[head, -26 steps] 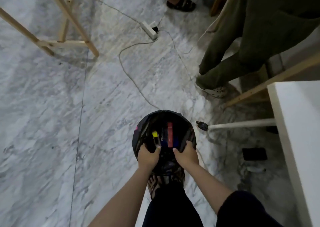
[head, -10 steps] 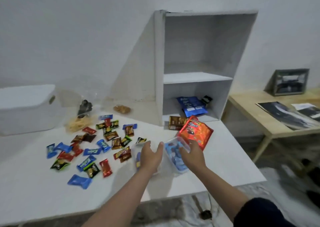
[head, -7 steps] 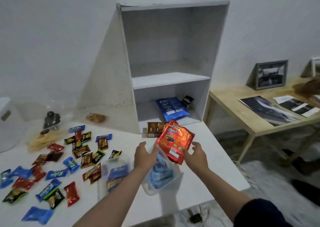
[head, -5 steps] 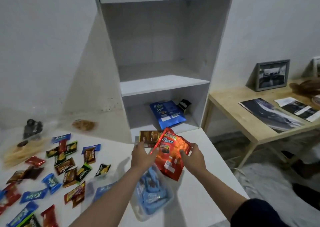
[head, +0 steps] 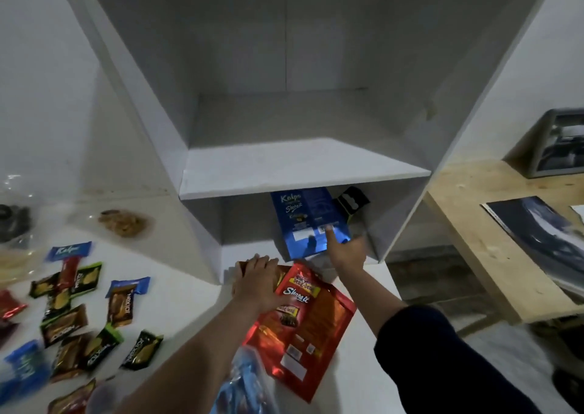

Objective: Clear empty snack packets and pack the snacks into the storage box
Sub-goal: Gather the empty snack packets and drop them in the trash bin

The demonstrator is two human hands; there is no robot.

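Note:
A red Beng-Beng Share It pouch [head: 300, 328] lies flat on the white table [head: 177, 312]. My left hand [head: 256, 284] rests with spread fingers on the pouch's upper edge and on a brown packet [head: 239, 268] behind it. My right hand [head: 346, 249] reaches into the lower compartment of the white shelf unit [head: 303, 170]; its straight fingers touch a blue Kalpa pouch [head: 311, 220] leaning there. A black packet [head: 350, 201] stands behind the blue one. A clear bag of blue snacks [head: 243, 388] lies near my left forearm.
Several small wrapped snacks [head: 79, 318] are scattered over the table's left side. A clear bag of cookies [head: 121, 222] lies by the shelf's left wall. To the right stands a wooden table [head: 493, 249] with a picture frame [head: 562, 141] and prints.
I have come closer to the shelf. The red pouch now lies on the table. My right hand has gone forward to the blue pouch; my left moved onto the brown packet.

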